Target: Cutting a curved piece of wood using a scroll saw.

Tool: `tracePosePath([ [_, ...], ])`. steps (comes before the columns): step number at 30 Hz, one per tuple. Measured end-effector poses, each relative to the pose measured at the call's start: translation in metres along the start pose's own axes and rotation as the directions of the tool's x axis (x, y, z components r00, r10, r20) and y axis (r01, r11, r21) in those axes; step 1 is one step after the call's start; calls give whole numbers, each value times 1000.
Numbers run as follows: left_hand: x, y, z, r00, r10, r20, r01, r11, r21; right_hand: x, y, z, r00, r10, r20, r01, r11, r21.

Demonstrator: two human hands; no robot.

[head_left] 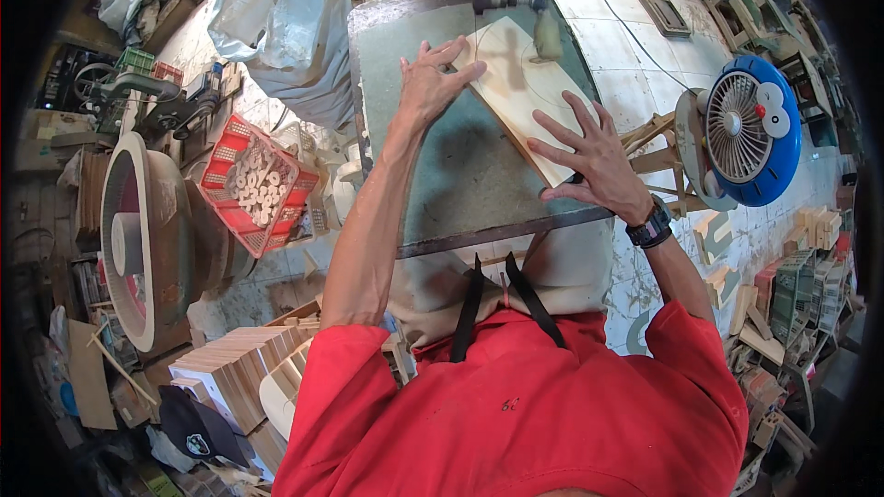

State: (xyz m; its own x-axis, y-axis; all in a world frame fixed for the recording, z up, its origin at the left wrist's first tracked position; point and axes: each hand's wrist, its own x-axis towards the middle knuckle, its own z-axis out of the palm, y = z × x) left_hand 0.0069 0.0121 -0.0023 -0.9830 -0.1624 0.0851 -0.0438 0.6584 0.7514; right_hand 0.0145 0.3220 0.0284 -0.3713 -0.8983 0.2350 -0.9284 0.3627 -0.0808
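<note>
A pale wooden board (516, 87) with curved lines drawn on it lies aslant on the greenish machine table (442, 184). My left hand (435, 81) is at the board's far left edge, open, its thumb reaching onto the wood and its fingers apart. On the board's near right end rests my right hand (591, 155), open with spread fingers and a dark watch on the wrist. Above the far part of the board stands a machine guide assembly (511, 2) with a rounded part over the wood. Any blade there is too unclear to make out.
A blue fan (753, 132) stands to the right. At the left are a red plastic crate (226, 161) of small ring-shaped wooden pieces, a big white-rimmed wheel (129, 239) and a bulky plastic bag (276, 28). Stacked wood blocks (235, 368) sit at the lower left.
</note>
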Motion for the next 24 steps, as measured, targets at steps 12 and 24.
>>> tracePosePath([
  [12,7,-4,2,999,19,-38,-23,995,-95,0,1,4,1000,11,-10,-12,1000,-16],
  [24,15,-12,2,999,41,4,-40,992,-119,2,2,5,1000,19,-6,-19,999,-29],
])
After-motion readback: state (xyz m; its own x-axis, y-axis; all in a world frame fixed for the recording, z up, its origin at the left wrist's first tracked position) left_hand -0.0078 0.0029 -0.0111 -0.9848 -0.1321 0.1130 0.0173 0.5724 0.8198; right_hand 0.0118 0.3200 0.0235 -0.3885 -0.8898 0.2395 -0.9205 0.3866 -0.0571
